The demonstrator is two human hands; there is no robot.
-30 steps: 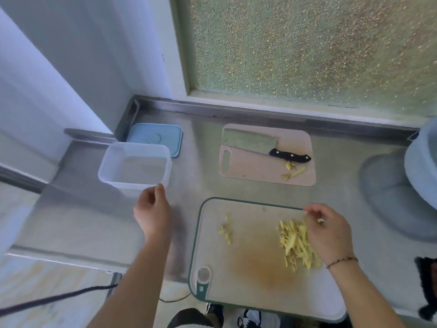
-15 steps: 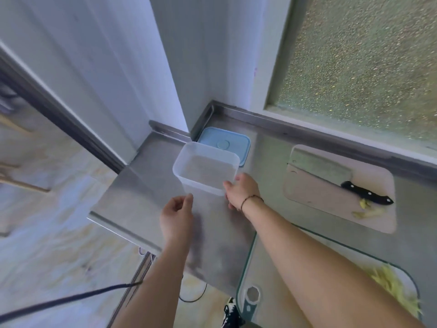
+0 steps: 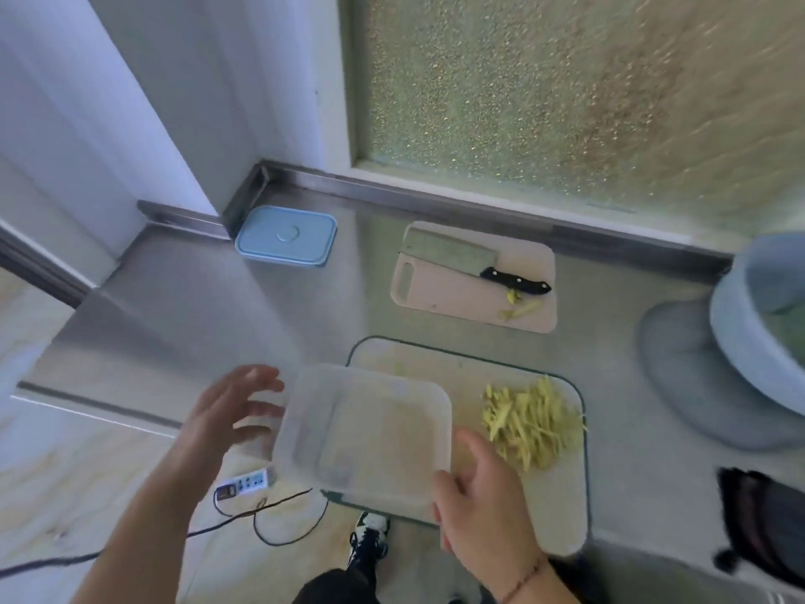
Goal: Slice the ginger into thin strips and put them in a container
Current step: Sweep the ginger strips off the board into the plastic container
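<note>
My right hand (image 3: 483, 499) holds the box (image 3: 366, 433), left hand (image 3: 235, 411) spread wide, ginger strips (image 3: 533, 422) just right.

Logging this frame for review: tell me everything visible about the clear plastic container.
The clear plastic container is a translucent rectangular tub with rounded corners and a flat rim, lidless and empty. It sits tilted over the near left part of the green-rimmed cutting board. The right hand grips its near right corner; the open left hand is at its left side.
</note>
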